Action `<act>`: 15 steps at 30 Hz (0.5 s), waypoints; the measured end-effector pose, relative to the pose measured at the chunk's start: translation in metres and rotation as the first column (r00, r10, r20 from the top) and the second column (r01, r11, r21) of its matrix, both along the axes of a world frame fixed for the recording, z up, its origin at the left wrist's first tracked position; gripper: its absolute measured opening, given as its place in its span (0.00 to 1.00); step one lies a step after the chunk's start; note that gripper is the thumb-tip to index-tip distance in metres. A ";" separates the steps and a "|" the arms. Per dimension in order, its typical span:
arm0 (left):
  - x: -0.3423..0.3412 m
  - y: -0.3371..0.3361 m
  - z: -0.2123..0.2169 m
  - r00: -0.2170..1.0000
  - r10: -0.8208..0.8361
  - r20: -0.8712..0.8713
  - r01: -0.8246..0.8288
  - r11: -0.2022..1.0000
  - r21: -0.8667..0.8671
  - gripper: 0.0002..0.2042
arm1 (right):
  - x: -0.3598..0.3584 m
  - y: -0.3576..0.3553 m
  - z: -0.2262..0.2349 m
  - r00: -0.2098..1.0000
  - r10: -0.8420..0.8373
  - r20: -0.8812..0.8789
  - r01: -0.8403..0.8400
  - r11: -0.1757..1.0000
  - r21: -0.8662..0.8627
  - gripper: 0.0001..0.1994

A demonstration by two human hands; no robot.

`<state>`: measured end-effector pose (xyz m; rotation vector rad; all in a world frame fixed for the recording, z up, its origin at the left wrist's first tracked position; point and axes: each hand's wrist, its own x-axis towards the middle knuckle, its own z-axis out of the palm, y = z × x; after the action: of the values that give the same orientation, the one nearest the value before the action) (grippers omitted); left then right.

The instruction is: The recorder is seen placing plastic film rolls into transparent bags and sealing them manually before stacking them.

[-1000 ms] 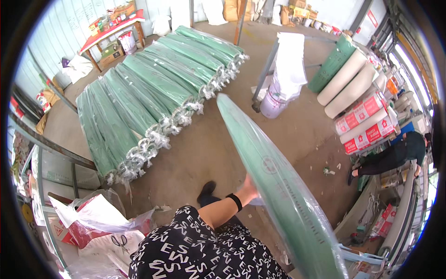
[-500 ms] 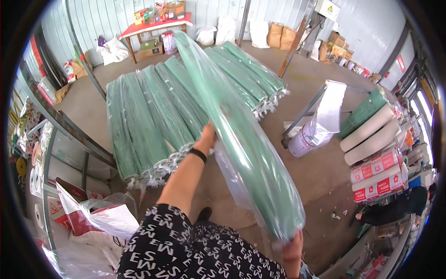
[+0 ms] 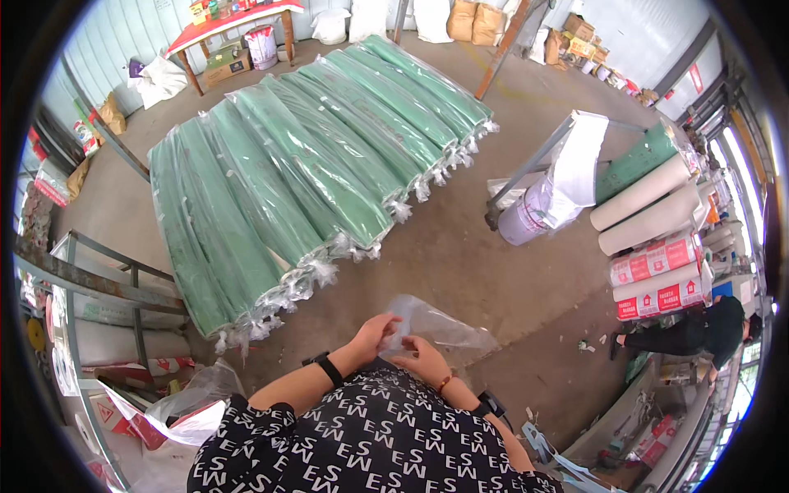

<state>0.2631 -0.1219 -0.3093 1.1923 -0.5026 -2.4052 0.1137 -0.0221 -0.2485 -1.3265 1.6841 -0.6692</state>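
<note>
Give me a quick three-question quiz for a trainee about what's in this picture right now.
1. True or false: both hands are on the clear plastic bag.
2. Where do the green wrapped rolls lie?
A. on the red-topped table
B. side by side on the concrete floor
C. on the metal rack
3. Fill in: the left hand has a black ____ at its wrist.

Key
1. True: the left hand and the right hand both pinch the bag's near edge.
2. B.
3. Band.
</note>
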 end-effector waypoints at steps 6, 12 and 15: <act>-0.106 -0.052 0.104 0.967 -0.145 -0.210 0.114 0.982 -0.153 0.13 | -0.075 -0.022 0.022 0.852 -0.441 0.281 0.460 0.888 -0.003 0.08; -0.206 -0.077 0.121 0.997 -0.031 -0.073 -0.024 0.757 -0.653 0.12 | -0.183 -0.024 0.059 0.689 -0.583 0.431 0.706 0.674 -0.217 0.06; -0.241 -0.075 0.121 0.998 -0.008 0.067 0.052 0.731 -0.680 0.16 | -0.232 -0.020 0.066 0.667 -0.592 0.452 0.730 0.639 -0.240 0.07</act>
<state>0.0222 -0.1970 -0.1888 0.9056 -1.2996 -1.9027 -0.1183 -0.0426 -0.1820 -0.7099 1.7910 -1.6761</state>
